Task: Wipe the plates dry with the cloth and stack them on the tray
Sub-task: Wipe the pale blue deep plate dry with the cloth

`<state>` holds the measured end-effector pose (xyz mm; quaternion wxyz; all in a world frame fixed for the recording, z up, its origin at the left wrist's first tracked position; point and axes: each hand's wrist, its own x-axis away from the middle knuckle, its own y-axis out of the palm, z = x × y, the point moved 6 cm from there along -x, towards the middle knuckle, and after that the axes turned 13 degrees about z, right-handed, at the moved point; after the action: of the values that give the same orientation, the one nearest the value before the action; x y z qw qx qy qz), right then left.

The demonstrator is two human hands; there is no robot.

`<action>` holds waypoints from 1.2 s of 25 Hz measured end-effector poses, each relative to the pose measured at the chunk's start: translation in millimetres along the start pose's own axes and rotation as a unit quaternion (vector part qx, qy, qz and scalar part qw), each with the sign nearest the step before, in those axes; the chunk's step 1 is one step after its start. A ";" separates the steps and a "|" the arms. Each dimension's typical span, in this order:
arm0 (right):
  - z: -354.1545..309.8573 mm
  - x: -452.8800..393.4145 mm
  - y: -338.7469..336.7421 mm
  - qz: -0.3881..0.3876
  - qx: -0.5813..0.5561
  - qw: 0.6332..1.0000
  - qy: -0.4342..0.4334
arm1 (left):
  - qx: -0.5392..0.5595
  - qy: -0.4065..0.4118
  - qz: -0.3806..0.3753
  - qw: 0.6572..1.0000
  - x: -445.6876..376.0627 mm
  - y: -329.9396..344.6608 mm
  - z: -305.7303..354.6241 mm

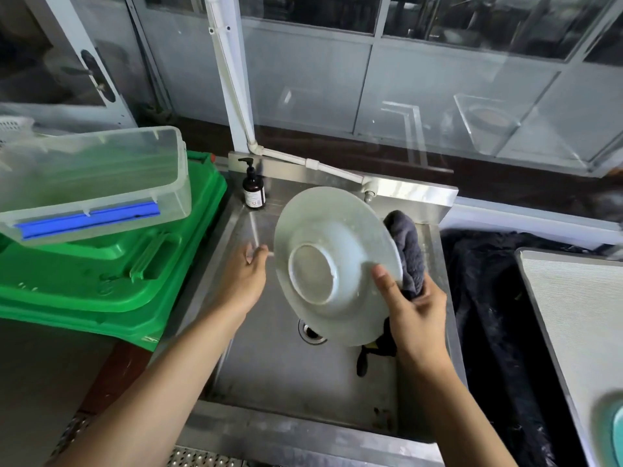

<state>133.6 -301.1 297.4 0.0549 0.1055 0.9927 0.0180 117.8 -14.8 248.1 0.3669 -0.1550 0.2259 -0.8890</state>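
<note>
over the sink (279, 375) at frame centre, right hand (416, 315) pinches the tilted plate (333, 264) and cloth (408, 251); left hand (244, 279), fingers relaxed, sits just left of the rim.

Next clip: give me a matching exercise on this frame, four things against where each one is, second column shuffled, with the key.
Things:
1. plate
2. cloth
3. soap bottle
4. clear box

Places:
A. on the green crates
B. back left corner of the sink
C. held tilted over the sink
D. behind the plate, in the right hand

Pairs: 1-C, 2-D, 3-B, 4-A
</note>
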 end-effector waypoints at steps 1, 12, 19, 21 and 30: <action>6.0 -1.5 -3.3 0.002 -0.009 0.999 0.033 | -0.022 -0.022 -0.020 0.999 -0.4 2.2 -9.0; 44.4 0.8 -19.3 0.016 -0.069 0.972 0.223 | 0.373 -0.193 -0.161 0.893 23.9 13.2 0.5; 51.2 -1.8 -27.7 0.044 -0.073 0.970 0.227 | 0.375 -0.221 -0.215 0.875 37.3 9.1 17.5; 59.1 1.4 -32.0 0.079 -0.036 0.968 0.236 | 0.361 -0.229 -0.189 0.884 39.9 9.0 22.6; 6.5 -19.3 -26.8 0.138 0.172 0.972 -0.082 | 0.251 -0.149 -0.113 0.950 51.4 -4.2 35.3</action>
<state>147.5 -331.1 291.7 0.1142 0.2502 0.9489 -0.1548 95.9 -59.4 285.9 0.3206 -0.2131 -0.0808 -0.9194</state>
